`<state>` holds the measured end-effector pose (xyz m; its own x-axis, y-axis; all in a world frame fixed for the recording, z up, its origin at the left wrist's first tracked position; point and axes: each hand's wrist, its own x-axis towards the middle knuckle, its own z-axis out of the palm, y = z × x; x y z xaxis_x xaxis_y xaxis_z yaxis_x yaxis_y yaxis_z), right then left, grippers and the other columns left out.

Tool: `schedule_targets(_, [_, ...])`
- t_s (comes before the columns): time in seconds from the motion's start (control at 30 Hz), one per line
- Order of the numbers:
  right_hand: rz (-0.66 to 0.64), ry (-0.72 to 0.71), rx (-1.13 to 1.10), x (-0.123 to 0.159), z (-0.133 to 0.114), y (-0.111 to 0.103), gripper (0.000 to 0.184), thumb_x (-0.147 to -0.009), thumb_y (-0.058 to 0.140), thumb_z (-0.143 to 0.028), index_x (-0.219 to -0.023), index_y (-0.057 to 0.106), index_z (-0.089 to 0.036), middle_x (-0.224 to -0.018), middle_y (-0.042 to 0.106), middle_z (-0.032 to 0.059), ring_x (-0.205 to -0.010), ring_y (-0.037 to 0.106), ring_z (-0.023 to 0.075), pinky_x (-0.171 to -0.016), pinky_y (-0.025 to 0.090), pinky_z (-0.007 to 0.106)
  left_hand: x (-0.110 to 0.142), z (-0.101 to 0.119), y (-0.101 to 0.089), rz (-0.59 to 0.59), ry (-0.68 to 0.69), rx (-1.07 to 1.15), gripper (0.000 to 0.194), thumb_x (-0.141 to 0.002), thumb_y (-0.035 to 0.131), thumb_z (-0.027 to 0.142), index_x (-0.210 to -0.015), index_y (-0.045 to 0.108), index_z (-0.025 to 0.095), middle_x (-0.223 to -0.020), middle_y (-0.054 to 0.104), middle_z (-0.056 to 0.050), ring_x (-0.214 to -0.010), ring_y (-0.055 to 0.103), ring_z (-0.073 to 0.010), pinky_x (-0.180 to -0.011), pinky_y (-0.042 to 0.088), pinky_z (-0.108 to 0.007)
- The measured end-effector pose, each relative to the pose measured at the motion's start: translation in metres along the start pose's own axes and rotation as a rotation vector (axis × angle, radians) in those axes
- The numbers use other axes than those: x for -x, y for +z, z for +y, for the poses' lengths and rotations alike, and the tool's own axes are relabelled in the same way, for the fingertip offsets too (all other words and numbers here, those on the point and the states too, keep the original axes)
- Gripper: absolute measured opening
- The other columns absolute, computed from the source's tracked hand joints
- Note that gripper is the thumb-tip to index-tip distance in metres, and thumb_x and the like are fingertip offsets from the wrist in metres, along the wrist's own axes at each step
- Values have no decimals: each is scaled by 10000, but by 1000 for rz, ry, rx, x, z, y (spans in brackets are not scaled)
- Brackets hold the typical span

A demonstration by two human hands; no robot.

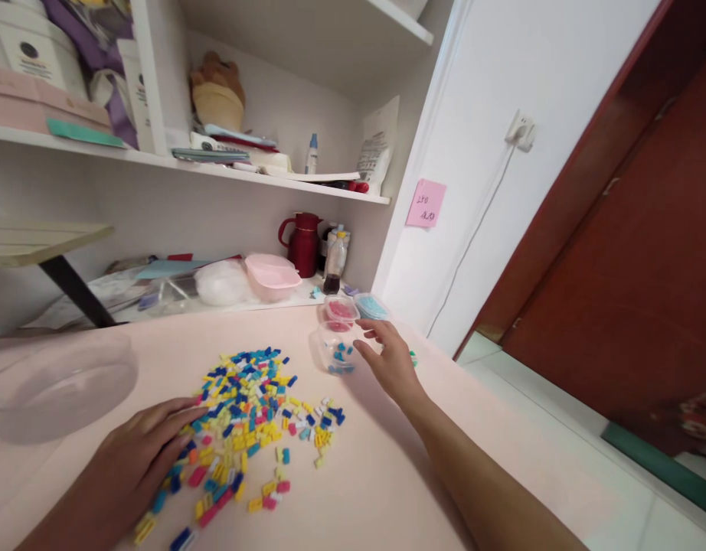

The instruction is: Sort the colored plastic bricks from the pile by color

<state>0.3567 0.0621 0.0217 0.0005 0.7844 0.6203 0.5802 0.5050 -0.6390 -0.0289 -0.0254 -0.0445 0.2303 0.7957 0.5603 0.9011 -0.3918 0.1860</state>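
A heap of small plastic bricks (253, 413) in blue, yellow, pink and white lies spread on the pale pink tabletop (364, 490). My left hand (138, 459) rests flat on the heap's left edge, fingers stretched out over a few bricks. My right hand (390, 360) reaches forward with fingers apart, right beside a clear plastic cup (337, 348) that holds a few blue bricks. Behind that cup stand a cup of red bricks (340, 310) and a cup of light blue bricks (371, 307).
A clear plastic lid or bowl (54, 383) lies at the table's left. Behind the table a white shelf carries a red jug (301, 243), a pink box (271, 275), bottles and papers. A pink note (425, 203) sticks to the wall. A dark red door (634, 252) stands at right.
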Motion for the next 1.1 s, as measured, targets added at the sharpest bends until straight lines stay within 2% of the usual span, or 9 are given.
schedule_targets(0.13, [-35,-89,-22,3,-3,2,276,-880,567,-293,-1139,652,-251,-1068,649,65,-945,608,214,-871,476,397,2,-2,6,24,-17,17,425,-911,388,569,-1122,697,368,-1218,696,0,-1085,655,-216,-908,522,-328])
schedule_targets(0.27, [-119,-158,-71,12,-15,6,207,-908,545,-282,-1057,682,-239,-1005,683,64,-944,619,220,-825,489,374,3,-7,6,-29,31,-3,375,-910,435,510,-1165,675,375,-1230,691,0,-1095,651,-218,-909,526,-337])
schedule_targets(0.37, [-291,-221,-107,20,-29,8,195,-931,522,-274,-985,706,-239,-949,710,59,-890,641,206,-754,503,334,3,-7,3,-42,28,-14,369,-923,422,464,-1183,665,366,-1235,686,-4,-1102,644,-214,-913,522,-344])
schedule_targets(0.5, [-557,-402,-144,31,-50,11,208,-956,509,-247,-975,716,-245,-933,730,48,-895,648,185,-844,480,341,2,-2,0,-72,14,-6,358,-921,438,443,-1185,665,360,-1247,677,-8,-1111,635,-214,-922,516,-349])
schedule_targets(0.57, [-638,-473,-148,36,-56,15,165,-942,565,-282,-957,726,-245,-952,728,54,-922,642,186,-868,458,342,2,-1,0,-84,11,4,354,-917,451,435,-1188,665,353,-1244,677,-12,-1111,633,-215,-928,512,-356])
schedule_targets(0.73, [-669,-506,-112,49,-55,27,162,-817,744,-369,-930,741,-252,-923,704,44,-907,617,193,-868,420,350,1,4,-2,-80,0,22,358,-926,425,408,-1177,671,340,-1235,680,-19,-1114,626,-217,-924,507,-368])
schedule_targets(1.1, [-700,-518,36,58,-56,36,129,-802,749,-315,-912,728,-250,-911,676,40,-871,581,202,-801,388,362,0,12,-6,-99,-34,38,351,-926,426,381,-1165,679,334,-1248,674,-27,-1132,616,-219,-943,494,-383])
